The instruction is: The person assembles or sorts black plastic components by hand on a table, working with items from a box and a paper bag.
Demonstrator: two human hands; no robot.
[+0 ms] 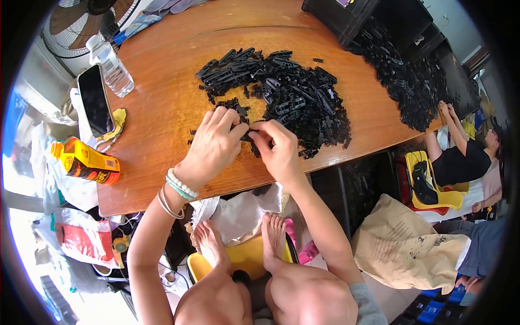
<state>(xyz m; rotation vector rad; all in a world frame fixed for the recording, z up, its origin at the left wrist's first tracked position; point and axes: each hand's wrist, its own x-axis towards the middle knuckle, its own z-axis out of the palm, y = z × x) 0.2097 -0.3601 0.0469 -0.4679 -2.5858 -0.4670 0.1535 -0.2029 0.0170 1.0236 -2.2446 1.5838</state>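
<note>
Over the near part of the wooden table (pixel 162 119), my left hand (pixel 216 142) and my right hand (pixel 279 150) meet with fingertips pinched together. Between them is a small black plastic part (pixel 247 135), mostly covered by the fingers. Just beyond lies a pile of black plastic pieces (pixel 309 100); longer, clip-like pieces (pixel 230 69) are grouped at its far left side. Tiny black pieces (pixel 234 104) are scattered right by my left fingertips. Bracelets (pixel 181 187) circle my left wrist.
At the left edge stand a clear water bottle (pixel 112 67), a phone (pixel 93 102) and a yellow-orange drink bottle (pixel 89 161). A larger black heap (pixel 403 81) spills from a black crate (pixel 344 21) at the far right, where another person (pixel 460 151) handles pieces. A brown sack (pixel 406 244) is below.
</note>
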